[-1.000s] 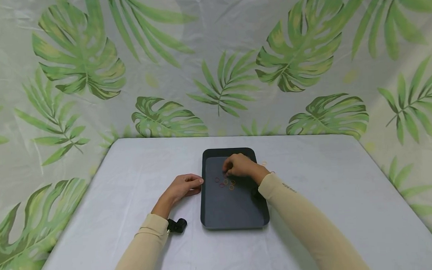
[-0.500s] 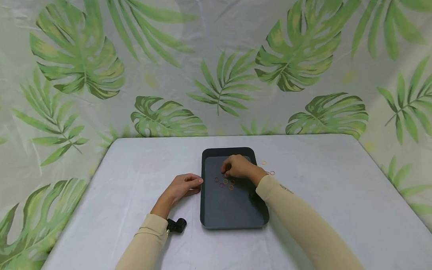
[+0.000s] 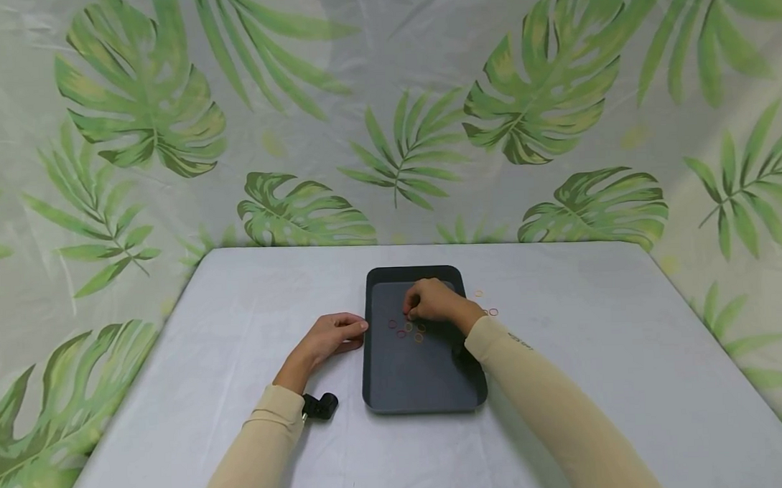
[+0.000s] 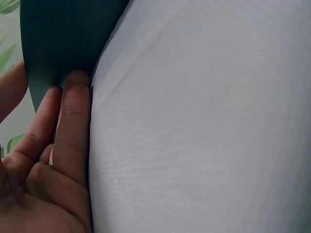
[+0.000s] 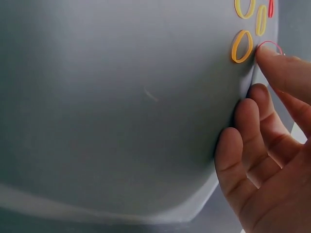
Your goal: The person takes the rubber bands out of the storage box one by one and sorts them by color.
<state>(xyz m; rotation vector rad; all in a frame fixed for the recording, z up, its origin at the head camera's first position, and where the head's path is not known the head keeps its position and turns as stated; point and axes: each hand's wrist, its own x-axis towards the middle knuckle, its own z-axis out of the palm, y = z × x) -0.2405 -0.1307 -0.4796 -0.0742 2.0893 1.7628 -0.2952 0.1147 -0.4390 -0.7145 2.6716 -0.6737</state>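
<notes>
I see a loosely relaxed left hand point(image 3: 329, 337) touch the left edge of a dark-grey rectangular tray point(image 3: 402, 380); the right hand point(image 3: 432, 300) pinches a red rubber band point(image 5: 270, 41).

Head view forward-down, wrist views close, tray point(image 3: 411, 380) shared

Saw a smooth, matt finish on the tray point(image 3: 409, 383), plastic or coated metal; could not tell which. Caught a soft sheen across its floor from the right wrist, broken by one short pale mark. Found the bands point(image 5: 234, 52) thin, smooth and rubbery. Saw cloth over the counter point(image 3: 250, 292), matt, faintly ribbed up close and shallowly creased. Took the backdrop point(image 3: 417, 71) for printed fabric, lightly wrinkled, slightly glossy near the top left. Noted sleeves point(image 3: 538, 390) of smooth, matt, close-fitting cloth, and hard plastic on the wrist camera point(image 3: 322, 407).
</notes>
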